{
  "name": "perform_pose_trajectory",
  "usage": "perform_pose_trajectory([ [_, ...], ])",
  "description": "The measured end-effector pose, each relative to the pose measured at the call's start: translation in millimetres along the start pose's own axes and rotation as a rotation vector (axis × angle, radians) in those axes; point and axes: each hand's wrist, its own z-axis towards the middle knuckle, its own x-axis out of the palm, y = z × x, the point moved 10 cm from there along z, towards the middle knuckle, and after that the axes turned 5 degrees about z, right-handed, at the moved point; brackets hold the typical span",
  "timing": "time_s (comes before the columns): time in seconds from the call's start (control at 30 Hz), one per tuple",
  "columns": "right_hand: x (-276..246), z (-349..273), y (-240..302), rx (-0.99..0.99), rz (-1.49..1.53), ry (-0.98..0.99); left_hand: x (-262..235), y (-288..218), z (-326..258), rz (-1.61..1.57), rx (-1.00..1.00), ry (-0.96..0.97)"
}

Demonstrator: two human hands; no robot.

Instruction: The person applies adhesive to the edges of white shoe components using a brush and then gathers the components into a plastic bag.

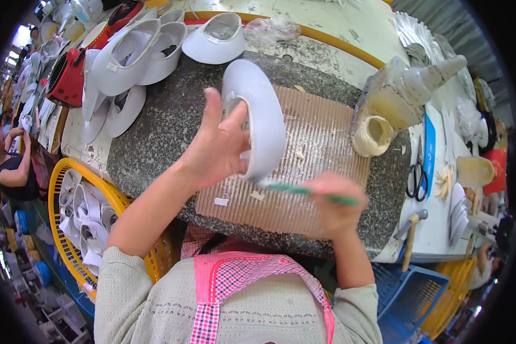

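Note:
My left hand has its fingers inside a white shoe upper and holds it tilted above the cardboard, thumb raised outside. In my right hand, slightly blurred, is a brush with a green handle. The brush tip meets the lower edge of the upper, near my left fingers. Beneath both hands lies a glue-streaked sheet of corrugated cardboard on a speckled stone slab. Small white scraps are on the cardboard.
More white uppers stand at the far left. A yellow basket of white pieces is left of the slab. Right of the cardboard is a stained glue bottle with an open-mouthed pot. Black scissors and a hammer lie farther right.

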Motion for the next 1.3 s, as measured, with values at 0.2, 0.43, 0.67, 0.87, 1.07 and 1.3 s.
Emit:
perform_pose_trajectory([
  [0.2, -157, 1, -7, 0.152, -0.680, -0.443, -15, -31, 35, 1.559, -0.218, -0.138],
  [0.43, -177, 1, 25, 0.030, -0.577, -0.319, 50, -11, -33, 1.781, 0.813, 0.361],
  [0.67, -202, -46, 8, 0.294, -0.314, -0.591, 21, -48, -21, 1.358, 0.313, -0.424],
  [0.87, -94, -12, -12, 0.045, 0.088, -0.470, 10, -4, 8, 0.802, 0.163, -0.131],
  [1.07, -6, 5, 10, -0.092, -0.154, 0.036, 12, 4, 14, 0.246, 0.089, 0.027],
  [1.3, -53, 26, 11, -0.065, -0.124, -0.427, 20, -2, 5, 0.250, 0.023, 0.032],
])
